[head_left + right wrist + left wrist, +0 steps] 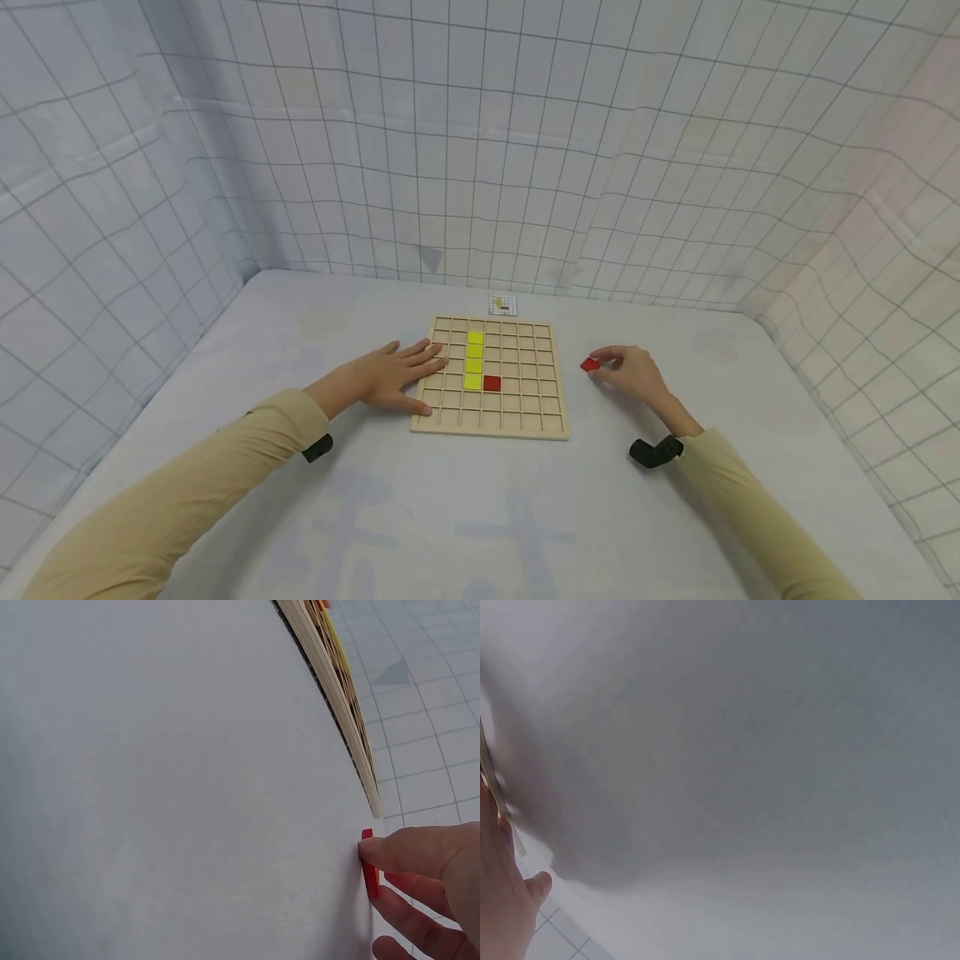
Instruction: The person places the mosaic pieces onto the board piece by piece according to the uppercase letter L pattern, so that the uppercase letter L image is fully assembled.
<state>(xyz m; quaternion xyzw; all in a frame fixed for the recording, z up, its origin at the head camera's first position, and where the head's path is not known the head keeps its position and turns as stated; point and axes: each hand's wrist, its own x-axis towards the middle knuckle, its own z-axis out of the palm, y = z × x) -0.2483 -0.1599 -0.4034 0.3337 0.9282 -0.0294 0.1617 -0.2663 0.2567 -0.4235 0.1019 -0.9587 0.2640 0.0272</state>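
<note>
A wooden grid board (491, 423) lies flat on the white table in the head view. Several yellow square tiles (474, 358) form a column in it, and one red tile (492, 383) sits to the right of the lowest one. My left hand (393, 377) rests with spread fingers on the board's left edge. To the right of the board, my right hand (630, 371) pinches a second red tile (590, 364) between thumb and fingers. In the right wrist view that red tile (370, 866) is tilted up, close to the table surface.
A small printed card (502, 305) with a grid pattern lies just behind the board. White cloth walls (480, 150) with dark grid lines stand at the back and both sides. Black wrist devices (656, 452) are worn on both arms.
</note>
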